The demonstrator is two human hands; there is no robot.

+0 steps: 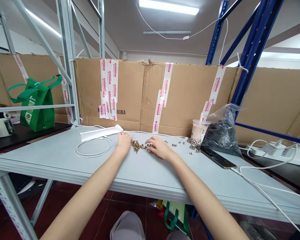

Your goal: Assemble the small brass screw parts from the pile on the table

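Note:
A pile of small, brassy metal pieces [135, 146] lies on the grey tabletop [145, 170], between my two hands. At the pile's left edge, my left hand [124, 142] rests with its fingers curled in; what they hold, if anything, is hidden. My right hand [160, 147] is cupped from the right over more of these pieces, its bent fingers closed around some of them. The exact kind of piece is too small to make out. Several loose metal pieces [174, 145] are scattered to the right of that hand.
A bubble tea cup [199, 132], a clear bag of dark contents [221, 133] and a phone [218, 157] on a white cable stand at right. To the left lie a white paper strip [101, 133] and a coiled cable [93, 154]. A cardboard wall [130, 86] closes the back.

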